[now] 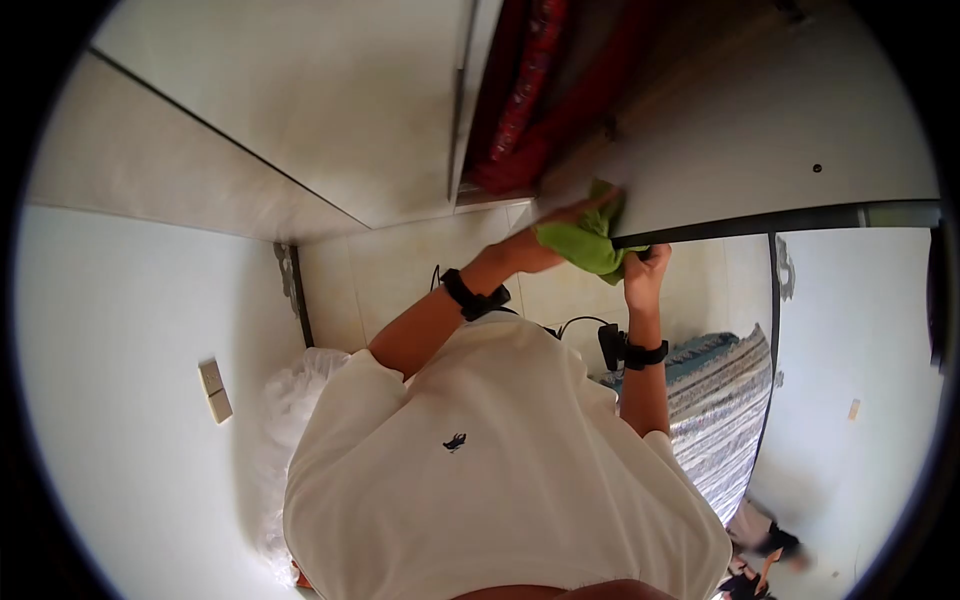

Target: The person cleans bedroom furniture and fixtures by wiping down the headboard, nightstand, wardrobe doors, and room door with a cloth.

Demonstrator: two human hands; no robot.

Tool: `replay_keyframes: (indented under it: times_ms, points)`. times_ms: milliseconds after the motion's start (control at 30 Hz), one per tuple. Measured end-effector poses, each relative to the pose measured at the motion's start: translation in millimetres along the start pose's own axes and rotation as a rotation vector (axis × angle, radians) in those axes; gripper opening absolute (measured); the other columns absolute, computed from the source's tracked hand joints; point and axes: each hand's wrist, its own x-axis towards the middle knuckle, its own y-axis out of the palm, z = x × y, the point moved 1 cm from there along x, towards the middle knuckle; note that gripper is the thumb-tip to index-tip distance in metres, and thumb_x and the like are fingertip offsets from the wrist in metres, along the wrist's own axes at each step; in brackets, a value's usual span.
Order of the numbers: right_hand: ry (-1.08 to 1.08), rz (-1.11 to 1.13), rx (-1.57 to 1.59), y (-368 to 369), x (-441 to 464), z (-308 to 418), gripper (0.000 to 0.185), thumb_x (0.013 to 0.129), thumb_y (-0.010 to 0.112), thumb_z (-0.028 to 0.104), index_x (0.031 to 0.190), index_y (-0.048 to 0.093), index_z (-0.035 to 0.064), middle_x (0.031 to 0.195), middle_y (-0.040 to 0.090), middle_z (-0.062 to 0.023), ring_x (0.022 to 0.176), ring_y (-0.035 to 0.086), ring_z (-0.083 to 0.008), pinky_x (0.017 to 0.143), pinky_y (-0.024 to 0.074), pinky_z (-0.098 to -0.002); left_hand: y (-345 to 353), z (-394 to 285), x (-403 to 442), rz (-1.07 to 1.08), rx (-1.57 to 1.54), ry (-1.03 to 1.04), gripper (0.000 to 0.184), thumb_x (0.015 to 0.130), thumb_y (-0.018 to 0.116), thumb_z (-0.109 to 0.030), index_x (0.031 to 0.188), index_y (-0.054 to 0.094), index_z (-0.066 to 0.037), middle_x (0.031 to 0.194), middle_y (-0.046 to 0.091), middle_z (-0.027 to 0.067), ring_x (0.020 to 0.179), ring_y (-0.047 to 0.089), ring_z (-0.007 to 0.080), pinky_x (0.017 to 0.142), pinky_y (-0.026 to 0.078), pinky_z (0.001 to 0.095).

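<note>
A bright green cloth is bunched against the inner face of a pale cabinet door, near its dark edge. My left hand holds the cloth, its fingers partly covered and smeared by motion. On the other side of the dark edge, my right hand is closed around the door's edge, just beside the cloth's lower corner. Black bands circle both wrists.
Red fabric hangs inside the cabinet. A shut cabinet panel stands to the left. Clear plastic bulges beside the wall. Striped fabric lies at right, near another person. Pale tiles cover the floor.
</note>
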Motion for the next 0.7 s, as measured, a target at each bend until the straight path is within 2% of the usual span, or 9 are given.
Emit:
replay_keyframes:
  times_ms: [33, 133, 233, 300, 467, 533, 600, 633, 700]
  points:
    - [0.004, -0.025, -0.004, -10.2, -7.9, -0.2, 0.032, 0.072, 0.052, -0.01, 0.103, 0.06, -0.0041, 0.094, 0.064, -0.006, 0.088, 0.057, -0.0135, 0.08, 0.0456, -0.0253, 16.5, 0.9, 4.0, 0.024, -0.008, 0.002, 0.084, 0.089, 0.066, -0.011, 0.157, 0.017, -0.01, 0.147, 0.044, 0.0198, 0.127, 0.051, 0.0245, 0.106, 0.041, 0.037]
    - [-0.069, -0.217, -0.139, -31.8, -22.5, 4.7, 0.047, 0.076, 0.051, -0.01, 0.122, 0.051, -0.0043, 0.111, 0.06, -0.011, 0.099, 0.056, -0.0179, 0.087, 0.045, -0.0273, 51.5, 6.4, 12.3, 0.144, -0.455, -0.017, 0.091, 0.093, 0.061, -0.022, 0.157, -0.002, -0.008, 0.162, 0.012, 0.0181, 0.149, 0.017, 0.0307, 0.12, 0.017, 0.0393]
    - [-0.248, -0.29, -0.046, -47.7, -10.3, 51.2, 0.052, 0.078, 0.051, -0.013, 0.129, 0.046, -0.0039, 0.116, 0.058, -0.0103, 0.103, 0.055, -0.0178, 0.09, 0.0453, -0.0276, 57.2, -35.7, 36.5, 0.104, -0.122, 0.246, 0.09, 0.093, 0.059, -0.019, 0.157, -0.003, -0.007, 0.161, 0.014, 0.0218, 0.148, 0.02, 0.035, 0.119, 0.019, 0.0399]
    - [-0.366, -0.298, 0.039, -53.9, -0.6, 95.3, 0.055, 0.08, 0.051, -0.016, 0.133, 0.044, -0.0033, 0.115, 0.057, -0.0084, 0.104, 0.055, -0.0159, 0.091, 0.0447, -0.0259, 57.0, -98.8, 54.1, 0.097, -0.034, 0.232, 0.09, 0.092, 0.059, -0.014, 0.157, -0.003, -0.007, 0.16, 0.014, 0.0242, 0.148, 0.019, 0.0367, 0.119, 0.02, 0.04]
    - [-0.313, -0.36, 0.074, -52.6, 0.2, 97.0, 0.033, 0.093, 0.052, 0.0, 0.125, 0.051, -0.0029, 0.109, 0.056, -0.0033, 0.1, 0.053, -0.012, 0.091, 0.0424, -0.0264, 70.0, -122.0, 66.6, 0.012, 0.159, 0.296, 0.088, 0.089, 0.056, -0.003, 0.156, -0.001, -0.004, 0.158, 0.014, 0.0298, 0.147, 0.018, 0.0418, 0.118, 0.022, 0.0402]
    - [-0.334, -0.324, 0.028, -42.5, -4.1, 78.3, 0.032, 0.09, 0.049, -0.002, 0.122, 0.051, -0.003, 0.103, 0.056, -0.0051, 0.097, 0.053, -0.0126, 0.089, 0.0429, -0.0261, 79.4, -88.9, 51.9, -0.137, 0.173, 0.248, 0.091, 0.088, 0.058, -0.005, 0.156, -0.002, -0.004, 0.153, 0.03, 0.0273, 0.141, 0.033, 0.0388, 0.116, 0.026, 0.04]
    - [-0.367, -0.315, -0.039, -26.1, -10.2, 57.7, 0.032, 0.089, 0.047, -0.006, 0.12, 0.051, -0.0021, 0.101, 0.056, -0.0047, 0.094, 0.053, -0.0124, 0.086, 0.0431, -0.0251, 83.2, -50.9, 24.9, -0.101, -0.128, -0.121, 0.08, 0.091, 0.061, -0.009, 0.156, 0.014, -0.003, 0.136, 0.051, 0.0162, 0.12, 0.053, 0.0254, 0.104, 0.041, 0.035]
    - [-0.387, -0.318, -0.069, -16.5, -14.7, 47.0, 0.032, 0.09, 0.046, -0.008, 0.121, 0.05, -0.0011, 0.101, 0.055, -0.0035, 0.092, 0.053, -0.0121, 0.085, 0.0429, -0.0242, 81.5, -23.7, 10.2, -0.097, -0.116, -0.13, 0.08, 0.091, 0.061, -0.009, 0.156, 0.014, -0.003, 0.136, 0.051, 0.0162, 0.12, 0.053, 0.0254, 0.104, 0.041, 0.035]
    - [-0.248, -0.301, -0.037, -4.8, -24.7, 20.6, 0.029, 0.087, 0.045, -0.009, 0.115, 0.051, -0.001, 0.096, 0.055, -0.0069, 0.087, 0.053, -0.0146, 0.082, 0.0446, -0.0252, 75.1, 32.1, -11.6, -0.117, -0.719, -0.348, 0.061, 0.095, 0.062, -0.017, 0.147, 0.034, -0.005, 0.118, 0.057, 0.0035, 0.098, 0.056, 0.0096, 0.085, 0.049, 0.0248]
